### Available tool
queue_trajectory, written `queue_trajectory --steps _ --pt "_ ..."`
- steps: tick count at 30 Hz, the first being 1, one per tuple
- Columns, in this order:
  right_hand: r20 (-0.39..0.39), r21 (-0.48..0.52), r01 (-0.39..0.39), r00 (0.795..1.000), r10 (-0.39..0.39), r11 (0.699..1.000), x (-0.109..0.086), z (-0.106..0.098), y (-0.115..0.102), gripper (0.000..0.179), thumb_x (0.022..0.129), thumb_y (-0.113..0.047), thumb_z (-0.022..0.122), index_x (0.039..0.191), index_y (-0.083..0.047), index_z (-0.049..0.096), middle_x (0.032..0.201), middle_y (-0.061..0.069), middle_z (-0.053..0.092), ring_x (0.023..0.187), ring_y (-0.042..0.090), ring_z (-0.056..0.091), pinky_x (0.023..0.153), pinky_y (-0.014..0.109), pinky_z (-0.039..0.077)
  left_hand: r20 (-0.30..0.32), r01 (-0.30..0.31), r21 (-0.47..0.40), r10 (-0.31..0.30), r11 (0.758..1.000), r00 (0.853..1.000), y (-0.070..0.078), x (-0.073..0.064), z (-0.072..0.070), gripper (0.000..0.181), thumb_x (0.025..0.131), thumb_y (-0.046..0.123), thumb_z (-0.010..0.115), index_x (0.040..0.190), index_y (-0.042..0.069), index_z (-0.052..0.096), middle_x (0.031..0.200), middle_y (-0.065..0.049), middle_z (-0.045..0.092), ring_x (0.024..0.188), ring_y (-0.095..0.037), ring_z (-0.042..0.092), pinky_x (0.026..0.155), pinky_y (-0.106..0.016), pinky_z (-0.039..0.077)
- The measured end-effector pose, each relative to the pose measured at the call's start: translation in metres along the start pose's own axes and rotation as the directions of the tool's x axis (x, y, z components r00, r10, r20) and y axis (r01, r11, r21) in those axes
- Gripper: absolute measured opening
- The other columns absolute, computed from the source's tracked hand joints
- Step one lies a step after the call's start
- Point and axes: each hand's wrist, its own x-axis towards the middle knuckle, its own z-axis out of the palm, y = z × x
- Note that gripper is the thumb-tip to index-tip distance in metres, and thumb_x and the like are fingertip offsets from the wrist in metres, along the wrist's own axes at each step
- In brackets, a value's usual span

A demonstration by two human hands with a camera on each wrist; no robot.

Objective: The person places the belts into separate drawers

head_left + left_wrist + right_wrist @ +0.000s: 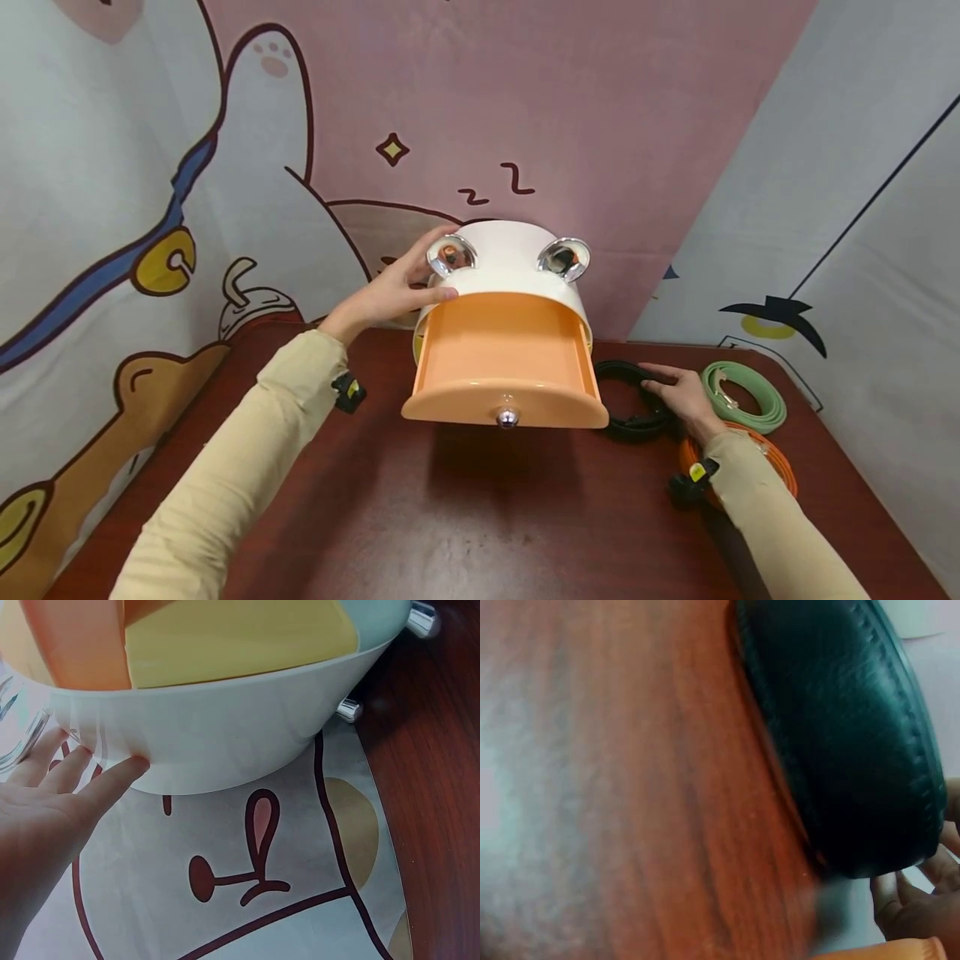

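One cabinet [507,260], front toward head camera.

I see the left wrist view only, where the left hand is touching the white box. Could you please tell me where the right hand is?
Observer: The right hand is at a coiled black belt, on the table beside the white box.
Operator: Thank you. Are there other belts near this hand?
Observer: Yes, two more lie coiled by its wrist: a green belt and an orange belt.
Operator: And what can I not see at the front of the box, please?
Observer: A shiny round knob, in the middle of the front of the orange drawer.
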Motion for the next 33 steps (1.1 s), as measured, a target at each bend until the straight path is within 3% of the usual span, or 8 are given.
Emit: queue_trajectory --steps 4,8,16,22,23,33 --pt "0.006 -0.039 0.066 0.998 -0.065 0.997 -0.002 0.002 0.000 0.041 0.095 -0.010 0.062 0.134 0.003 0.055 0.132 0.030 0.050 0.119 0.036 0.048 0.073 0.014 0.044 -0.004 -0.002 0.003 0.002 1.000 1.000 0.000 0.000 0.001 0.081 0.093 0.011 0.066 0.153 0.035 0.017 0.150 -0.008 0.035 0.138 -0.028 0.033 0.104 -0.050 0.033" --pt "0.002 -0.061 0.109 0.994 -0.109 0.992 -0.003 0.004 -0.001 0.040 0.095 -0.012 0.062 0.133 0.003 0.056 0.130 0.029 0.053 0.121 0.040 0.047 0.076 0.012 0.041 -0.011 -0.003 0.007 0.003 1.000 1.000 0.000 0.000 0.002 0.082 0.093 0.012 0.067 0.153 0.035 0.017 0.150 -0.008 0.035 0.137 -0.026 0.035 0.104 -0.050 0.032" --pt "-0.065 -0.119 0.184 0.979 -0.193 0.976 -0.004 0.005 0.001 0.035 0.095 -0.013 0.063 0.126 0.003 0.062 0.122 0.026 0.060 0.112 0.032 0.055 0.074 0.011 0.042 -0.019 -0.010 0.005 0.010 1.000 1.000 -0.001 0.002 0.003 0.081 0.092 0.011 0.067 0.153 0.036 0.018 0.150 -0.008 0.037 0.136 -0.024 0.036 0.106 -0.053 0.029" --pt "-0.108 -0.109 0.217 0.968 -0.229 0.970 -0.007 0.003 -0.004 0.033 0.095 -0.011 0.063 0.123 0.004 0.063 0.117 0.028 0.062 0.091 -0.003 0.055 0.069 0.013 0.045 -0.016 -0.004 0.014 0.005 1.000 1.000 -0.001 0.002 0.003 0.082 0.093 0.012 0.066 0.153 0.036 0.017 0.150 -0.009 0.036 0.136 -0.027 0.036 0.105 -0.052 0.031" --pt "-0.117 -0.104 0.219 0.966 -0.230 0.970 -0.007 0.002 -0.006 0.033 0.095 -0.011 0.064 0.123 0.005 0.063 0.116 0.028 0.062 0.081 -0.006 0.053 0.066 0.013 0.044 -0.016 -0.005 0.013 0.006 1.000 1.000 -0.001 0.002 0.004 0.082 0.093 0.011 0.066 0.153 0.035 0.017 0.150 -0.010 0.036 0.136 -0.027 0.036 0.105 -0.052 0.032" --pt "-0.164 -0.068 0.162 0.972 -0.171 0.984 -0.011 -0.013 -0.023 0.037 0.096 -0.016 0.062 0.126 0.005 0.061 0.120 0.031 0.058 0.058 -0.001 0.050 0.052 0.019 0.042 -0.001 -0.020 0.024 0.020 1.000 1.000 -0.001 0.002 0.003 0.082 0.093 0.009 0.065 0.154 0.032 0.015 0.150 -0.012 0.036 0.135 -0.026 0.038 0.102 -0.049 0.037"
